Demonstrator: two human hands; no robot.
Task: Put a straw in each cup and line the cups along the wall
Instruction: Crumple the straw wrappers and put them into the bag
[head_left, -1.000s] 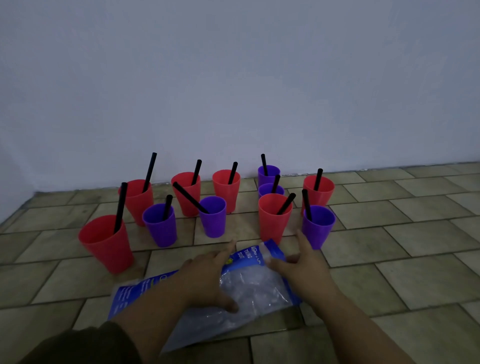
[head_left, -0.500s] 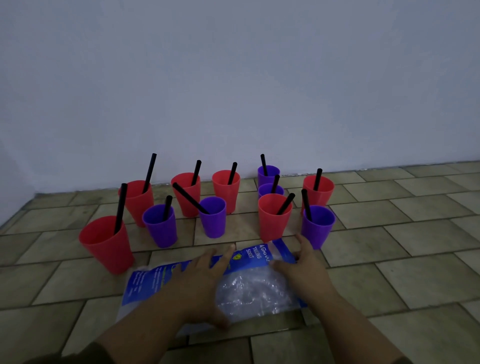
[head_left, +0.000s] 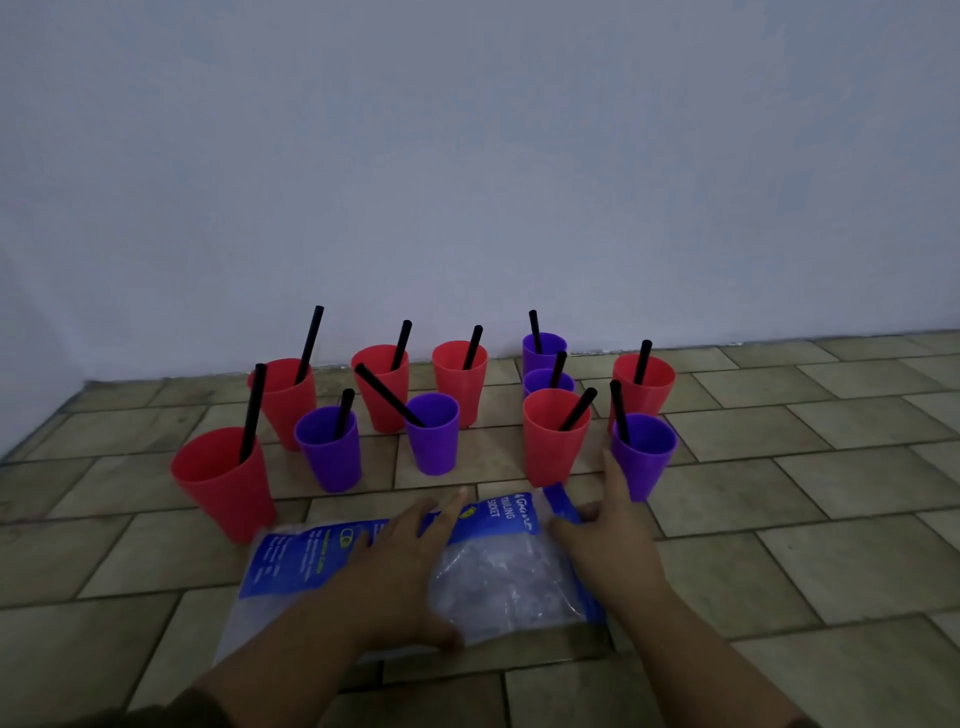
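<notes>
On a dim tiled floor (head_left: 831, 545) by the wall (head_left: 467, 156), a blurry-print plastic bag (head_left: 498, 571) lies partly hidden under the left hand (head_left: 395, 577) and right hand (head_left: 608, 535), both flat and gripping nothing; just beyond, eleven red and purple cups (head_left: 460, 384) hold black straws (head_left: 309, 345).

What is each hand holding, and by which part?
Nothing is gripped. The left hand rests flat on the middle of the plastic bag; the right hand touches its right edge, fingers straight.

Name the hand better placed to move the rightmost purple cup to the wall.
Right hand: its index finger lies beside that purple plastic cup; the left hand rests on the blue-and-clear plastic bag.
</notes>
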